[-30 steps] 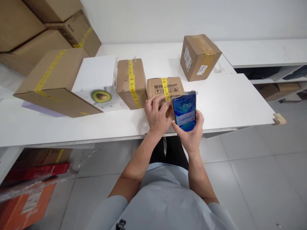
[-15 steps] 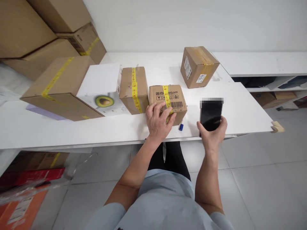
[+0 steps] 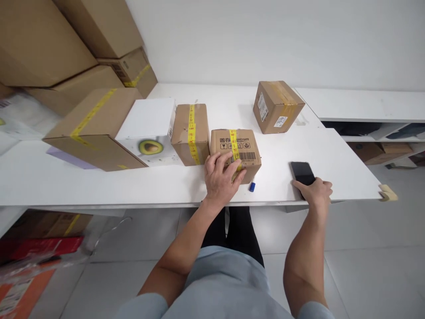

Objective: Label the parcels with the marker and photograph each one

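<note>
My left hand (image 3: 221, 179) rests on the near top edge of a small cardboard box (image 3: 247, 141) with yellow tape, printed symbols and a barcode. Its fingers are apart on the top, and the thumb lies against the front side. Close to that box's near right corner is a blue cap (image 3: 252, 187), perhaps of a pen partly hidden. At the table's front edge, my right hand (image 3: 317, 190) is closed around the lower end of a black smartphone (image 3: 303, 173). The phone is flat at the tabletop, dark screen up.
Left of the held box stand a taped carton (image 3: 190, 126), a white avocado-print box (image 3: 146, 119) and a larger carton (image 3: 96, 119). Another carton (image 3: 278, 106) sits farther back on the white table (image 3: 159, 186). Big cartons (image 3: 43, 40) are stacked at far left.
My right hand has moved right and lowered the phone from an upraised tilt to the tabletop. The left hand stays on the box. The camera view has shifted slightly.
</note>
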`<state>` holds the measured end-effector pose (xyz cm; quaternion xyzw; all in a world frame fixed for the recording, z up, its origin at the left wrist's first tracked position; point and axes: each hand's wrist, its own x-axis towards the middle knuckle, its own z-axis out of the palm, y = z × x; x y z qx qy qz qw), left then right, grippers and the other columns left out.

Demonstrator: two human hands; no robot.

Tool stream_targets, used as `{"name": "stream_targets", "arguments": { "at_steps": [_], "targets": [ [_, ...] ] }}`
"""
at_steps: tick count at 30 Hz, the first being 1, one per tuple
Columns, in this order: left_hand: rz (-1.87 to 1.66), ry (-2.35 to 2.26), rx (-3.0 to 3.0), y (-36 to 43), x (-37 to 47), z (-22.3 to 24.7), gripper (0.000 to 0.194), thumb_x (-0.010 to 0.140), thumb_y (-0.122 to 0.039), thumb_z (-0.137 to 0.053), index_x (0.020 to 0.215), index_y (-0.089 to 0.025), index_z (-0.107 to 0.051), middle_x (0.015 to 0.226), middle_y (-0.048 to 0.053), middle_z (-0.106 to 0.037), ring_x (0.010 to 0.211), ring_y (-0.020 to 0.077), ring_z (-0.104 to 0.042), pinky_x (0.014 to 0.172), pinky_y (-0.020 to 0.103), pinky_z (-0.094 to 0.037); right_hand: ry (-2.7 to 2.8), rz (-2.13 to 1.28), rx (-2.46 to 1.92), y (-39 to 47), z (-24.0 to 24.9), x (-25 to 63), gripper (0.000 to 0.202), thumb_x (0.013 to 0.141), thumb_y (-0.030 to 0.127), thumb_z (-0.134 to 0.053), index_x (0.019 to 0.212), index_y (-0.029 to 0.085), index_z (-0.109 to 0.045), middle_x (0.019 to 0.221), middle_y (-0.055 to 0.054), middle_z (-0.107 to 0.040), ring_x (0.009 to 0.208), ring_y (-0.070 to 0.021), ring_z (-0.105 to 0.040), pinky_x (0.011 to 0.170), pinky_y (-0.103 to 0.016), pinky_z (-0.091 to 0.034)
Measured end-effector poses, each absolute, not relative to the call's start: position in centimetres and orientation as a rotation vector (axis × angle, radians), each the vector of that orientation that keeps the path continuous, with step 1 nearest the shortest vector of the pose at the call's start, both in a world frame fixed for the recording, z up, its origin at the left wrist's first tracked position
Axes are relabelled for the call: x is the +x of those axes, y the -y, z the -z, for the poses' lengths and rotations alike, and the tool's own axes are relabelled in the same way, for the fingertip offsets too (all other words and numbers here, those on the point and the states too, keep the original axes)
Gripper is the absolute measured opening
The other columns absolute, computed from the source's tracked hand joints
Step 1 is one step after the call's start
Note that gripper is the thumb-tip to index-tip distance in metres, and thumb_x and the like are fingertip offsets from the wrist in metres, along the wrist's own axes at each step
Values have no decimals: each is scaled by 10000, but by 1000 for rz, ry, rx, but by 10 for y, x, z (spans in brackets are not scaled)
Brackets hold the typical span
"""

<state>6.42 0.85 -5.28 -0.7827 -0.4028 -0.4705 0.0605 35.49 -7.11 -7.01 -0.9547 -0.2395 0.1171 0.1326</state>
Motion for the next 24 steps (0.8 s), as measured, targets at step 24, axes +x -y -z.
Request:
{"name": "stream_targets", "arguments": {
  "at_steps": [24],
  "targets": [
    [1418,1038,-2403,29,38,48,200,887,-287,-677,1085,-275,-698,1245,80,-630,1243,273,-482,1043,453,-478,1325,-508,-2221,34,84,239,577,827,272,-527,1378,105,-499,1086,-173,-631,1004,-301,-606,870,-428,-480]
  ]
}}
